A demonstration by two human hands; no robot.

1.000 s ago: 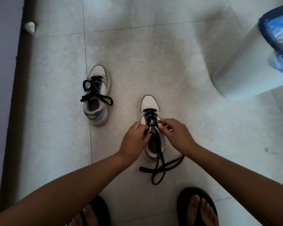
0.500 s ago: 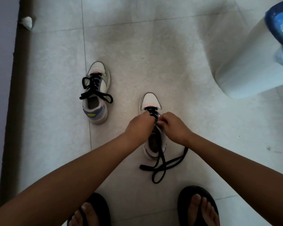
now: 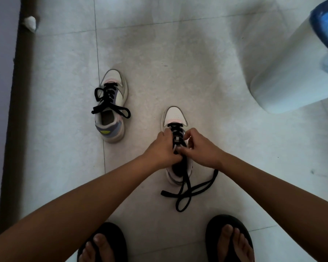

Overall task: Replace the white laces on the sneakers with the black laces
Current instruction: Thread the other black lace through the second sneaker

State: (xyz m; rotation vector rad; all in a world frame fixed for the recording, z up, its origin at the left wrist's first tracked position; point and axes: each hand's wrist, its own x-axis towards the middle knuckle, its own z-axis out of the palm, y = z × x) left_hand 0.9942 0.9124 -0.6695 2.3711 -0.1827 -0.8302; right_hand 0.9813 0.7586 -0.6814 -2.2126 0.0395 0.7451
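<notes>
Left hand (image 3: 162, 148) and right hand (image 3: 201, 146) pinching black lace (image 3: 186, 184) on near sneaker (image 3: 175, 116), tiled floor (image 3: 178, 63)

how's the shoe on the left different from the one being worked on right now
The left sneaker stands alone, untouched; both hands, left hand and right hand, are at the near sneaker. The left sneaker's black lace is short-ended across its tongue; the near sneaker's lace trails onto the floor. Both toes point away.

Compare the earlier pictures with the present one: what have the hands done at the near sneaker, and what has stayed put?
Both hands moved toeward along the near sneaker: the left hand and right hand now pinch the black lace higher up. Its loose ends still trail behind the heel. The far sneaker, already laced, and the white bin stayed.
</notes>
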